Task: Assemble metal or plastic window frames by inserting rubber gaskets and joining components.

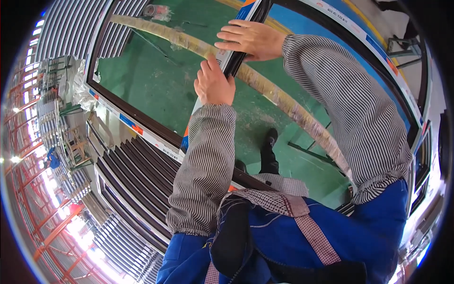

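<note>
A large dark window frame [137, 116] with white, blue and orange printed film along its sides lies before me. A film-covered middle bar [242, 21] crosses it from near to far. My left hand [213, 83] is closed on this bar, fingers bent over it and thumb on its right side. Farther up, my right hand [253, 40] reaches in from the right. Its fingers are stretched out flat across the bar, and part of its thumb is hidden. Beneath the frame runs a long support beam [293, 106] wrapped in worn, yellowish-brown material.
Dark frame profiles [137, 163] stand in a row at the left, and grey profiles [71, 31] are stacked at the far left. The floor [156, 90] is green. A metal stand [406, 49] is at the far right. A person in blue [53, 158] is in the distance.
</note>
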The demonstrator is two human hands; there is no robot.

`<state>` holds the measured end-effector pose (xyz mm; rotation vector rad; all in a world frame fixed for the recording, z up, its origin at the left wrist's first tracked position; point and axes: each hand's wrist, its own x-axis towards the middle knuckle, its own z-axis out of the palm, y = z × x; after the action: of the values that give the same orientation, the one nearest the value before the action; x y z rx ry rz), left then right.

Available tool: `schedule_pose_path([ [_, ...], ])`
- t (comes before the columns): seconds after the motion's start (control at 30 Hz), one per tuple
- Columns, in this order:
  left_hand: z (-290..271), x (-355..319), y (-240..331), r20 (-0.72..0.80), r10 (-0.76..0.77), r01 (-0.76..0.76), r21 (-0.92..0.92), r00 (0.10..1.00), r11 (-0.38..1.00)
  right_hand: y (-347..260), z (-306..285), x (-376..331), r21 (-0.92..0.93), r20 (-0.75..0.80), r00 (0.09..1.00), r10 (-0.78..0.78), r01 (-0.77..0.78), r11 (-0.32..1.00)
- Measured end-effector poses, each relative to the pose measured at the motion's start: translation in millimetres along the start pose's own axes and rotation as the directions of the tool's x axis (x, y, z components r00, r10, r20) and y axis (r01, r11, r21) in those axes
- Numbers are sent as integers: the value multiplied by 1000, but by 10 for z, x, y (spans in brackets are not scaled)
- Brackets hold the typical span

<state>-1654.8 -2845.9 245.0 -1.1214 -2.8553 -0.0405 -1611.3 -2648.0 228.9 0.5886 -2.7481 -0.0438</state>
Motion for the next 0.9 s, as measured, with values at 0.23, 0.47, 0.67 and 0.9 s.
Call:
schedule_pose_path([
  [0.23, 36, 65, 25, 28, -38, 41, -106, 999, 994, 7, 108, 164, 136, -45, 999, -12, 18, 990],
  [0.47, 20, -252, -154, -91, 24, -19, 56, 996, 998, -144, 163, 192, 116, -43, 998, 37, -32, 993],
  [0.67, 37, -441, -400, -51, -26, 17, -170, 998, 985, -502, 118, 389, 200, -75, 996, -51, 66, 978],
  [0.9, -88, -636, -378, -61, -73, 72, -23, 995, 997, -604, 168, 365, 182, -71, 997, 2, 11, 983],
])
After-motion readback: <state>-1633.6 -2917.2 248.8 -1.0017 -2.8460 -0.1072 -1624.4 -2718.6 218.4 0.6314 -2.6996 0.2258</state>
